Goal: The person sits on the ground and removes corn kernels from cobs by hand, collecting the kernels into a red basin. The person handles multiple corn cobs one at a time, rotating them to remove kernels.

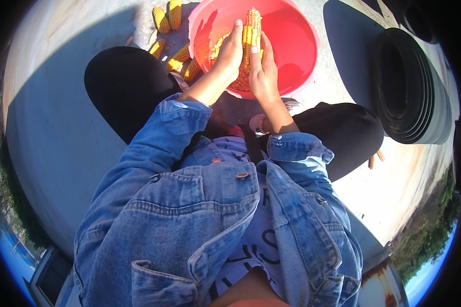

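A partly shelled corn cob [252, 34] stands nearly upright over a red plastic basin [297, 46]. Its tip is bare of kernels, while yellow rows remain lower down. My left hand [229, 53] presses against the cob's left side, thumb pointing up. From the right, my right hand [264, 73] grips the same cob, with its thumb laid on the kernels and its fingers along the far side. Loose kernels [240, 81] lie at the bottom of the basin, partly hidden by my hands.
Several whole yellow corn cobs [179, 57] lie on the ground left of the basin, with more ears [174, 14] further off. Black ribbed round containers [405, 88] stand at the right. Thin bare cobs [380, 155] lie beyond my right knee [353, 134].
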`<state>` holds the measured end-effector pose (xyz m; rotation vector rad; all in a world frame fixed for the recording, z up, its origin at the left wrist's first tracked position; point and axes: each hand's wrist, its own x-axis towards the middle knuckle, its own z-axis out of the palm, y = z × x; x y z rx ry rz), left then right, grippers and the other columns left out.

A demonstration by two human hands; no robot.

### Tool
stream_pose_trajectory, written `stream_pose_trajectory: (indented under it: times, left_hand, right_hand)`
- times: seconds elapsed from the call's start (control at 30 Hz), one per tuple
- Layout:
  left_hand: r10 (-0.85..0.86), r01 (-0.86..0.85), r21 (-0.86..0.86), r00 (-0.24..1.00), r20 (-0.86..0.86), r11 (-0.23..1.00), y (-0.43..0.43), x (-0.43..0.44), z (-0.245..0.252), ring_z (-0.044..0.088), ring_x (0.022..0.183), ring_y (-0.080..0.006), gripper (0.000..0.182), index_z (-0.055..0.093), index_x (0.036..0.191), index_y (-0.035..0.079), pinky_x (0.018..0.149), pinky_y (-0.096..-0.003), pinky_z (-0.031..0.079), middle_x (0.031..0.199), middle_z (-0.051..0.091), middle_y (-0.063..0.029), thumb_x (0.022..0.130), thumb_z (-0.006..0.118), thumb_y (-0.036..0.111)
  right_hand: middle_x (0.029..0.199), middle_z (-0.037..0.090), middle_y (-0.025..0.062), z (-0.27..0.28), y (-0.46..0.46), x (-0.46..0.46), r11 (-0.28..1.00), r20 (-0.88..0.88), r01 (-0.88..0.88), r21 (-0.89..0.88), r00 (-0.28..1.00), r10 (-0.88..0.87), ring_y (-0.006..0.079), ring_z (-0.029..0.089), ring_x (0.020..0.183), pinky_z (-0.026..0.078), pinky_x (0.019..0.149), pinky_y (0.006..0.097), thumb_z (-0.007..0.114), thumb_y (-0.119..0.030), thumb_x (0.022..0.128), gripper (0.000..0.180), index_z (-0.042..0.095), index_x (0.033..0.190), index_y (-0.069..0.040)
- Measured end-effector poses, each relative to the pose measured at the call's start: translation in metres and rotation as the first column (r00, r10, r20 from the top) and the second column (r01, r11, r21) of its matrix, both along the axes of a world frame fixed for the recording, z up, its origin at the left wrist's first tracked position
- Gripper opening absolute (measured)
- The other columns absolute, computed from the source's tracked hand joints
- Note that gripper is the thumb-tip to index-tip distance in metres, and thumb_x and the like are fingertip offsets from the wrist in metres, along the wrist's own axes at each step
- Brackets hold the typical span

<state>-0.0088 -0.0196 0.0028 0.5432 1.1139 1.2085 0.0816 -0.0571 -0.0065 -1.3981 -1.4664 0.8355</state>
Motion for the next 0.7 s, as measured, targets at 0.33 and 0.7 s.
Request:
stream_pose_trajectory:
  times: [0.33, 0.7]
  left_hand:
    - [-0.055, 0.055, 0.012, 0.998, -0.032, 0.998, 0.008, -0.007, -0.017, 0.058, 0.093, -0.0130, 0.056, 0.057, 0.115, 0.001, 0.081, -0.0276, 0.047, 0.105, 0.062, -0.0084, 0.097, 0.039, 0.050]
    - [0.038, 0.029, 0.159, 0.913, -0.406, 0.987, 0.013, -0.011, -0.037, 0.060, 0.068, -0.0173, 0.061, 0.064, 0.083, -0.002, 0.065, -0.0303, 0.046, 0.071, 0.063, -0.0082, 0.098, 0.034, 0.049]
  right_hand:
    - [0.108, 0.062, 0.0239, -0.003, -0.005, -0.006, 0.998, -0.040, -0.041, 0.052, 0.998, 0.044, 0.0352, 0.063, 0.098, 0.050, 0.080, 0.0377, 0.037, -0.032, 0.100, 0.049, 0.031, 0.141, -0.005]
    - [0.111, 0.062, 0.0189, -0.016, -0.003, -0.007, 0.998, -0.188, -0.056, 0.035, 0.980, 0.061, 0.0208, 0.062, 0.094, 0.048, 0.081, 0.0294, 0.035, -0.030, 0.101, 0.047, 0.034, 0.140, -0.002]
